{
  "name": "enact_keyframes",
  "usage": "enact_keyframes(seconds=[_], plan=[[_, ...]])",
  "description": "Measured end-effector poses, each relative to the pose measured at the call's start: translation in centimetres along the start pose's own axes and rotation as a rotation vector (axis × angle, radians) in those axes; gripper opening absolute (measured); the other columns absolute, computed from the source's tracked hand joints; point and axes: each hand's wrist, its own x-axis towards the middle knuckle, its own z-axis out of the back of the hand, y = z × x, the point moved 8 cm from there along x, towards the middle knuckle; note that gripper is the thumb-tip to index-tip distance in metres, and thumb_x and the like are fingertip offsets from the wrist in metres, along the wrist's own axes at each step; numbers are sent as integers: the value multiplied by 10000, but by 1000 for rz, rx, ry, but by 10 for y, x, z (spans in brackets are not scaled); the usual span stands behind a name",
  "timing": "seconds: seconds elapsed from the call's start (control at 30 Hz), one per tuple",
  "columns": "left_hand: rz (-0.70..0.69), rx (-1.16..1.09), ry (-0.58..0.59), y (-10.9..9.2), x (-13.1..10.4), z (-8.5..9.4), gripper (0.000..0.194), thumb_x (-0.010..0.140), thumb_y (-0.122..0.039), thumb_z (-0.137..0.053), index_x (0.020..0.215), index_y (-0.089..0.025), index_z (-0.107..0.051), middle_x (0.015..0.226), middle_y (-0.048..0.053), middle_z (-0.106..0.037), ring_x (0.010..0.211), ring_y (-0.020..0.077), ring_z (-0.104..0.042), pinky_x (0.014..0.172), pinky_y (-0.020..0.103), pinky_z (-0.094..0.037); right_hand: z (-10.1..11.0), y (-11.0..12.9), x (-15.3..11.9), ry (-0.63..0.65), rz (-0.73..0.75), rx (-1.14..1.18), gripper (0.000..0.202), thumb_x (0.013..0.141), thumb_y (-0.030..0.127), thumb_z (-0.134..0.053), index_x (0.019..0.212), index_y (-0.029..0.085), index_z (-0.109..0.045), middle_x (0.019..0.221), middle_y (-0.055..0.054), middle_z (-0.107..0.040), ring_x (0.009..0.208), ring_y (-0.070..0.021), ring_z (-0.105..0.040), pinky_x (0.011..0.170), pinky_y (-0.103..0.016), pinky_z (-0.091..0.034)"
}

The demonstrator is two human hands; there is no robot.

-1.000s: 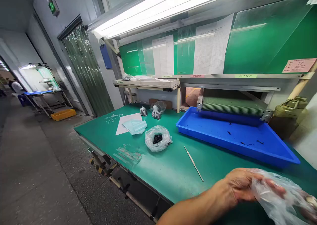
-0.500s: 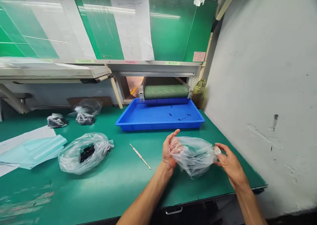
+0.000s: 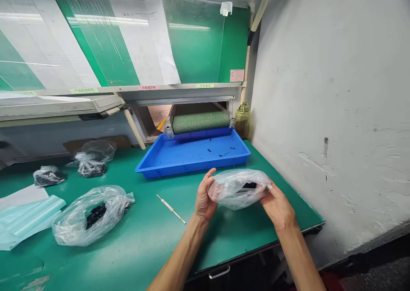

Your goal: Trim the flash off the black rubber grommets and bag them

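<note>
A clear plastic bag [image 3: 229,193] with its rim bunched round an opening is held above the green table; dark contents show through the mouth. My left hand [image 3: 206,195] grips its left side, fingers partly behind the film and thumb pointing up. At the right end, my right hand [image 3: 278,203] has its fingers closed on the bag's edge. Just beyond the bag is a blue tray [image 3: 192,167] with a few small black pieces in it. To the left, a white pen-like tool [image 3: 171,209] lies on the table.
An open plastic bag of black pieces [image 3: 92,214] sits at left, with two smaller bags [image 3: 48,175] behind it. Light-blue sheets [image 3: 28,222] lie at far left. A green conveyor belt [image 3: 200,118] ends over the tray, beside a yellowish bottle [image 3: 242,120]. A wall [image 3: 320,90] bounds the right.
My right hand has moved inward along the bag's rim, and the bag's mouth now faces me more, showing the dark contents. The camera view has shifted to the right.
</note>
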Motion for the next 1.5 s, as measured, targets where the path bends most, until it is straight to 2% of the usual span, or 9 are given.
enact_keyframes(seconds=[0.17,0.27,0.47,0.6,0.7,0.83,1.1,1.37,1.5], plan=[[109,509,121,-4,3,18,481,747,-498,-674,1045,-128,-600,824,55,-658,710,168,-595,619,235,-442,16,-6,-1,-71,47,42,478,623,149,-740,1058,256,-571,876,23,-656,712,-121,-610,635,-226,-547],[28,950,45,-22,1,26,520,805,-579,-573,1113,-159,-569,1073,115,-645,938,244,-604,744,297,-468,20,-11,-4,-65,72,-60,485,648,222,-755,1094,251,-566,966,-11,-664,839,-179,-635,717,-292,-562],[-175,1446,207,-16,-2,-21,615,751,-521,-649,1256,-201,-505,1312,138,-540,1211,329,-480,988,390,-360,16,-8,-9,-39,131,-350,589,722,430,-731,1222,207,-513,1196,-79,-609,1078,-249,-580,832,-318,-522],[-177,1688,257,8,12,-43,612,697,-505,-693,1208,-213,-524,1084,144,-655,1043,381,-574,839,392,-410,15,4,-9,-57,249,-771,651,662,344,-731,1252,191,-501,1177,-88,-610,1074,-265,-571,877,-345,-482],[-144,1819,176,9,28,-43,270,750,-358,-635,975,-221,-578,875,98,-673,845,325,-621,694,326,-398,19,20,-9,-114,326,-1112,522,668,253,-600,1185,201,-546,1067,-75,-646,989,-268,-593,891,-397,-457],[-198,1826,30,-10,38,-38,59,811,-222,-468,829,-226,-524,819,63,-644,775,257,-596,621,287,-349,25,61,-18,-368,506,-1397,466,700,262,-448,1148,181,-548,1045,-95,-629,949,-280,-593,859,-410,-453],[-216,1695,47,-14,30,-40,183,754,-182,-494,926,-240,-515,855,21,-635,758,207,-571,598,256,-347,8,56,-10,-218,404,-1379,393,690,339,-502,1049,205,-591,1009,-68,-655,899,-267,-609,780,-361,-477],[-397,1346,94,-32,42,-64,319,754,-177,-514,1071,-204,-523,949,22,-633,820,180,-578,688,244,-420,-15,65,3,-111,414,-1128,411,727,408,-570,1087,208,-576,1023,-60,-646,772,-222,-617,559,-287,-497],[-210,1302,260,-16,53,-67,390,777,-290,-568,1152,-193,-527,986,31,-626,829,177,-577,671,230,-441,1,63,26,-149,350,-1127,491,702,413,-616,1142,199,-566,1074,-77,-639,810,-232,-627,546,-280,-521]])
